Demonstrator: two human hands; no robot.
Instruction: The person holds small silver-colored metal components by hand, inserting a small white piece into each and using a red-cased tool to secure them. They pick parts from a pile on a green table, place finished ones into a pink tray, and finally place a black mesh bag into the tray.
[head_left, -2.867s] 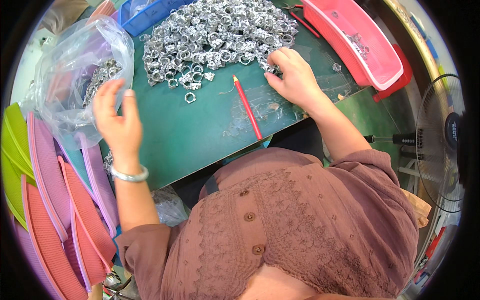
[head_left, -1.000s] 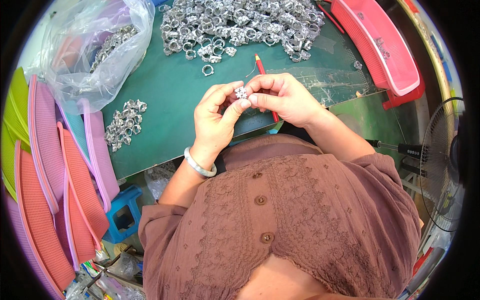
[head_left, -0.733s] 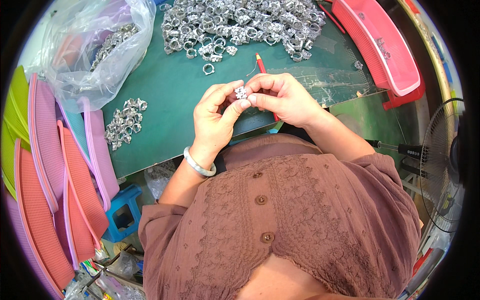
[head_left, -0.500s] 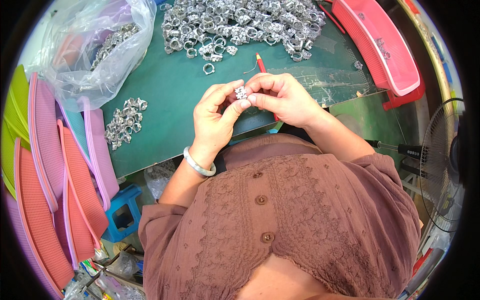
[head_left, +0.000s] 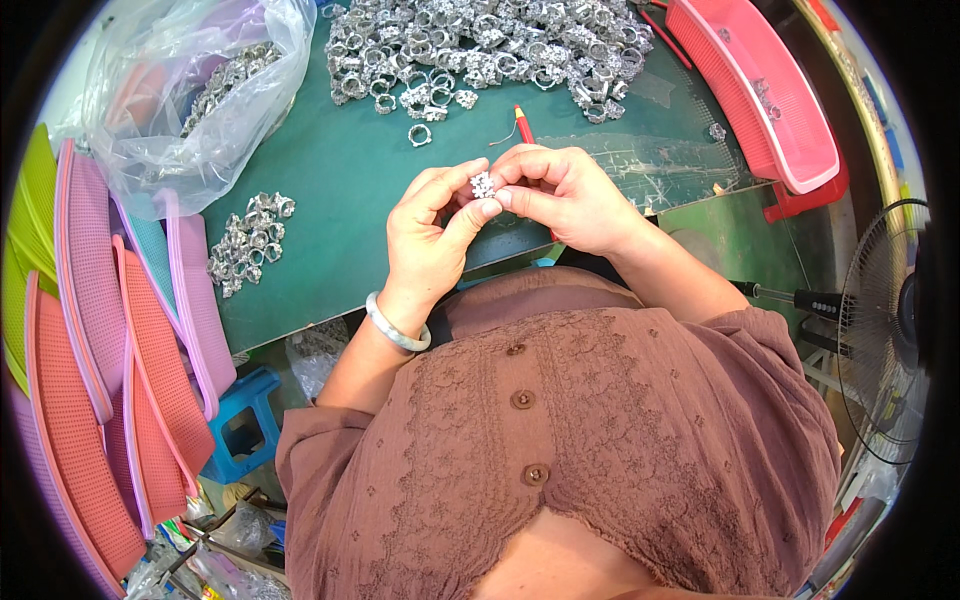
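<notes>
Left hand [head_left: 428, 240] and right hand [head_left: 565, 195] pinch one ring [head_left: 483, 184] between fingers. Small pile [head_left: 245, 240] looks done; big heap [head_left: 480, 45] on table [head_left: 340, 190] left.

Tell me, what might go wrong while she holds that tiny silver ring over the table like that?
The silver ring is pinched only between fingertips of the left hand and right hand; if the grip slips, it may fall off the green table edge into the lap. It could also land in the big ring pile or the small pile and get mixed up.
</notes>
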